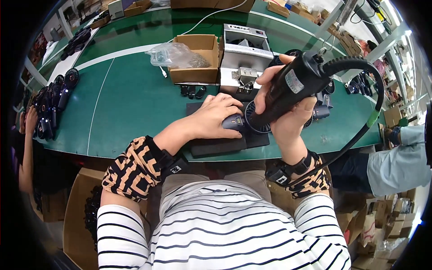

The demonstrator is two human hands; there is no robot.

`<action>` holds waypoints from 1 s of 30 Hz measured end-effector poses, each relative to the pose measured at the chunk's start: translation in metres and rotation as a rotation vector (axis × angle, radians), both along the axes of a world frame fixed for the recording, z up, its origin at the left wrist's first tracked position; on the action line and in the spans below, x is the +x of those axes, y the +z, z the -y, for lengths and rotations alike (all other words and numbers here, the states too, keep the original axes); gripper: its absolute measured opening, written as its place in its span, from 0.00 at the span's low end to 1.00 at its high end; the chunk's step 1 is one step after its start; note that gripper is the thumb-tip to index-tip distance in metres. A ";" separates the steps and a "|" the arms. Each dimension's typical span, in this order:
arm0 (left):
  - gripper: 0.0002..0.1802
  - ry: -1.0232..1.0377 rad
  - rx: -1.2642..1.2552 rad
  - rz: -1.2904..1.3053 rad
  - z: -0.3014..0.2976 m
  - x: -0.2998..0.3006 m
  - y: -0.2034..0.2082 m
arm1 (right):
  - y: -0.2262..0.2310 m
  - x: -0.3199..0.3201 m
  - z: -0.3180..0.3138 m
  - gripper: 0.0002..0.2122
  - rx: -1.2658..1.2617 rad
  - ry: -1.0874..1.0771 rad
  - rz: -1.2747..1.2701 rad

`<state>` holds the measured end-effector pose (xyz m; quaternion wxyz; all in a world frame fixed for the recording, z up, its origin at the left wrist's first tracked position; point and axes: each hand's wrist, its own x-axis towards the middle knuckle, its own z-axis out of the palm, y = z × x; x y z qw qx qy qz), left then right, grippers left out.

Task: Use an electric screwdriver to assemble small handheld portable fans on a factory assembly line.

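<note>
My left hand (208, 120) is closed over the handle of a dark handheld fan (232, 121), pressing it onto a black block (218, 147) at the table's near side. The fan's round grille points right. My right hand (288, 119) is wrapped around a thick black electric screwdriver (294, 81), tilted with its lower end over the fan's head. The screwdriver's tip is hidden, so contact with the fan cannot be told. A heavy black cable (381, 87) loops from its top down past my right forearm.
Beyond my hands stand a metal screw feeder (245, 56) and a cardboard box (209, 74) of small screws with a plastic bag. Small black parts (193, 92) lie before the box. More fans (54, 101) line the left; others (321, 110) lie right. People sit on both sides.
</note>
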<state>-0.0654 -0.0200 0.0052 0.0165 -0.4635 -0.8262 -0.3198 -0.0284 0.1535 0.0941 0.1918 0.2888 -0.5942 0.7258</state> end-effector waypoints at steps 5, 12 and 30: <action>0.29 -0.001 -0.069 -0.057 -0.002 -0.002 0.002 | 0.001 0.003 -0.006 0.43 -0.004 -0.010 0.019; 0.28 -0.014 -0.021 -0.045 0.001 0.001 0.004 | 0.027 0.001 -0.020 0.43 -0.012 -0.030 -0.030; 0.29 0.175 0.108 0.013 -0.023 0.056 0.063 | -0.031 0.040 -0.109 0.26 0.727 -0.254 0.262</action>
